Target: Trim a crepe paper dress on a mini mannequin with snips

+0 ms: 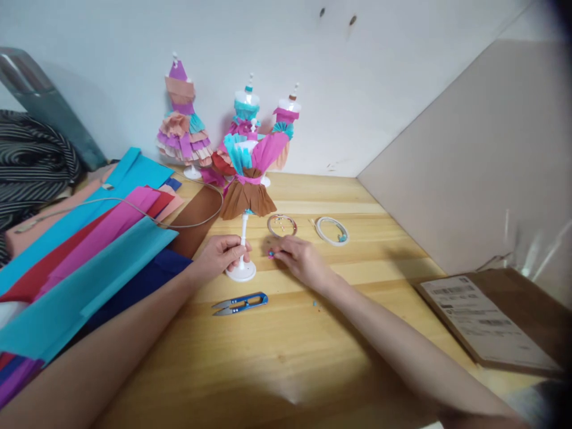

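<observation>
My left hand [222, 253] is wrapped round the white stem of a small mannequin stand [242, 271] on the wooden table [286, 351]. The stand wears a paper dress [248, 173] in turquoise, pink and brown. My right hand [298, 256] rests on the table just right of the stand's base, its fingertips pinched on a tiny pink and blue bead or pin [270, 254]. A small round dish [282, 225] with pins in it lies just beyond that hand.
Blue thread snips [241, 303] lie in front of the stand. Three more dressed mannequins [183, 128] stand by the wall. Coloured paper sheets [89, 250] and a grey cable cover the left. A white ring [332, 230] and a brown parcel [487, 319] lie right.
</observation>
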A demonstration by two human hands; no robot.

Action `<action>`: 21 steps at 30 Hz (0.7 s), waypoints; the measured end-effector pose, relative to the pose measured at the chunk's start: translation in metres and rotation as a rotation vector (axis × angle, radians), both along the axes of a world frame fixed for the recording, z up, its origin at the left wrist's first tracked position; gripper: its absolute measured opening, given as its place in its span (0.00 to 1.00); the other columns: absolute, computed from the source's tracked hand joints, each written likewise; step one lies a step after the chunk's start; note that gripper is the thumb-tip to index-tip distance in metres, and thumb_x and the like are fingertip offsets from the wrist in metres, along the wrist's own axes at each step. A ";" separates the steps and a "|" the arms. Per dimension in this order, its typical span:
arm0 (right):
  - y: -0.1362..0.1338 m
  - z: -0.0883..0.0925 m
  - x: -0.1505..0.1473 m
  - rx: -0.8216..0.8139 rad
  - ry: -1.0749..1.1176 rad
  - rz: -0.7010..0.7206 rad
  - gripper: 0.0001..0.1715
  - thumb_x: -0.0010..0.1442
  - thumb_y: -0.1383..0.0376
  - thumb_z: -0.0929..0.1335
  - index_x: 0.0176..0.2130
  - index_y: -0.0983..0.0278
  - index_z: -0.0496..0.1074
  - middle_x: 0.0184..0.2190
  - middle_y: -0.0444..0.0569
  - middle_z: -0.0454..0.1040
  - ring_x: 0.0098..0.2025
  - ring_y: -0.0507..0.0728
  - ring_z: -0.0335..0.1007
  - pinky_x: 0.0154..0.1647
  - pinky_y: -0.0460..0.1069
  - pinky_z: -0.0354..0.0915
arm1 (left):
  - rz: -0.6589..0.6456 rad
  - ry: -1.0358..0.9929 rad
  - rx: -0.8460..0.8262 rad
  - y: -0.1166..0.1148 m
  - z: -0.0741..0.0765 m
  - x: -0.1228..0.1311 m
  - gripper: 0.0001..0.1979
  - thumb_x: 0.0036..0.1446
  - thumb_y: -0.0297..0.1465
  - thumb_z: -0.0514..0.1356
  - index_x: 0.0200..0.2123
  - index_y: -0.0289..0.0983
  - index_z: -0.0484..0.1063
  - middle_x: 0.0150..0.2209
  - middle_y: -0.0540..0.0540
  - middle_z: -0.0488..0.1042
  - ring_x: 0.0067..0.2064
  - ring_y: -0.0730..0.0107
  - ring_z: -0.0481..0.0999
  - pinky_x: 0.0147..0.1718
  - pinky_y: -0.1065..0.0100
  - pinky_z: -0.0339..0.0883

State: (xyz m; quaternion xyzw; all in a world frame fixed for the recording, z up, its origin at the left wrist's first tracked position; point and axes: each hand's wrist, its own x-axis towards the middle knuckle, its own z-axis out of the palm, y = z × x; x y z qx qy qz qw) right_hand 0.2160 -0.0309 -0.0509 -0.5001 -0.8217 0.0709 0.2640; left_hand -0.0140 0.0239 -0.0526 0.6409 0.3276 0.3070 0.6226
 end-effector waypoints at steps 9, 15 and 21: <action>0.007 0.001 -0.001 -0.077 -0.095 0.124 0.14 0.65 0.71 0.62 0.37 0.66 0.77 0.35 0.55 0.75 0.37 0.56 0.71 0.38 0.50 0.69 | 0.002 0.009 -0.027 0.000 0.001 -0.001 0.13 0.50 0.39 0.61 0.31 0.33 0.74 0.24 0.49 0.75 0.18 0.82 0.63 0.16 0.78 0.59; -0.072 0.016 0.033 -0.157 -0.115 0.101 0.16 0.65 0.70 0.61 0.47 0.64 0.75 0.40 0.56 0.76 0.39 0.58 0.72 0.38 0.51 0.70 | 0.008 0.013 -0.036 -0.001 0.001 -0.001 0.12 0.50 0.37 0.61 0.31 0.33 0.74 0.25 0.49 0.75 0.18 0.81 0.63 0.17 0.77 0.60; -0.102 -0.003 0.078 -0.050 0.025 -0.285 0.14 0.64 0.62 0.64 0.32 0.63 0.76 0.28 0.52 0.75 0.28 0.57 0.71 0.26 0.50 0.68 | -0.002 0.016 -0.021 -0.003 0.003 -0.001 0.11 0.51 0.37 0.61 0.30 0.33 0.74 0.24 0.49 0.75 0.19 0.81 0.63 0.16 0.78 0.59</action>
